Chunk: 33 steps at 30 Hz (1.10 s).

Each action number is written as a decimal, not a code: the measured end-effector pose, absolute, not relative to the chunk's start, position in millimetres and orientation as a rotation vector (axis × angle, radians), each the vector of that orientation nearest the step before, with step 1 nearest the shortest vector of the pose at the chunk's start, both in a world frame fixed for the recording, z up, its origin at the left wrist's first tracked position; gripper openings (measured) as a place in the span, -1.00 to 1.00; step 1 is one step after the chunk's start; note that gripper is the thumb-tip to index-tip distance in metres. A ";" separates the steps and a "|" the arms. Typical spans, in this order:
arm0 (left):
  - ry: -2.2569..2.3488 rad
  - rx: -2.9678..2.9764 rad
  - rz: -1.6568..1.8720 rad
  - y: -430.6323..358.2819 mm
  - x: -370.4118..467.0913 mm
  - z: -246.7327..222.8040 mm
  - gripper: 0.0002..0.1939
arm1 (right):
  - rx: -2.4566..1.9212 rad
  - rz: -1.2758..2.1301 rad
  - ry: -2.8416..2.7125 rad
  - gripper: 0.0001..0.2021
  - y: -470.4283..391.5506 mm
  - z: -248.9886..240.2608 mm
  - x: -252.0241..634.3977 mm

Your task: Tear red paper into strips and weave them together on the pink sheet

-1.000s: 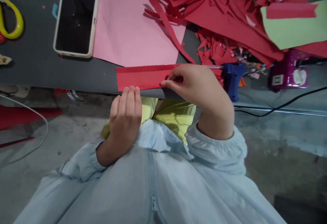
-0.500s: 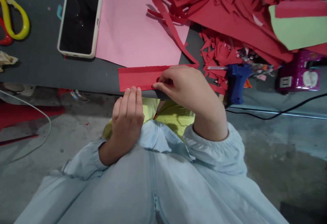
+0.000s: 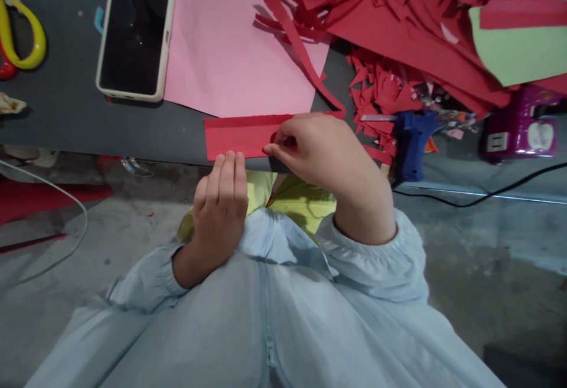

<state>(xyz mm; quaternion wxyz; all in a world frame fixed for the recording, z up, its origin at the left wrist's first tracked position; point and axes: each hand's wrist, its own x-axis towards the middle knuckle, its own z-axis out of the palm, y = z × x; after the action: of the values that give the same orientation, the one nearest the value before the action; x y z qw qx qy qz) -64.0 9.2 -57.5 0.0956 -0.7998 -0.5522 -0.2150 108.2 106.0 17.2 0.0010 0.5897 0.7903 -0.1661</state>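
A folded strip of red paper (image 3: 241,135) lies along the table's near edge, partly hidden under my right hand. My left hand (image 3: 222,196) rests its outstretched fingertips on the strip's lower edge, near the left end; the fingers are straight and side by side. Thumb and forefinger of my right hand (image 3: 323,149) pinch at the lower edge, around the strip's middle. Just beyond the strip is a sheet of pink paper (image 3: 230,51), with a narrow curling red paper strip (image 3: 305,60) lying across its right side.
A phone (image 3: 135,36) overlaps the pink sheet's left side. Yellow-handled scissors (image 3: 39,45) are at far left. To the right are a heap of red paper cuttings (image 3: 385,90), a blue glue gun (image 3: 413,146), a purple device (image 3: 518,131) and a black cable (image 3: 460,205).
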 end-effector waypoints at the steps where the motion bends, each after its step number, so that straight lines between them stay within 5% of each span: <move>1: -1.644 -2.379 -0.636 9.3 -64.2 -57.3 -0.37 | 1.846 -0.517 2.477 -0.78 106.3 17.4 108.1; 33: -1.653 -2.467 -0.535 19.8 -42.9 -41.9 -0.51 | 1.947 -0.512 2.412 -0.76 98.4 19.1 136.3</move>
<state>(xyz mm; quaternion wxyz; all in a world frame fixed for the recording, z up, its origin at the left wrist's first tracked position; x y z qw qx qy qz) -42.9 19.8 -41.9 0.0621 -0.8159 -0.5469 -0.1771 136.3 98.4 19.1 -0.0003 0.6197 0.7677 -0.1631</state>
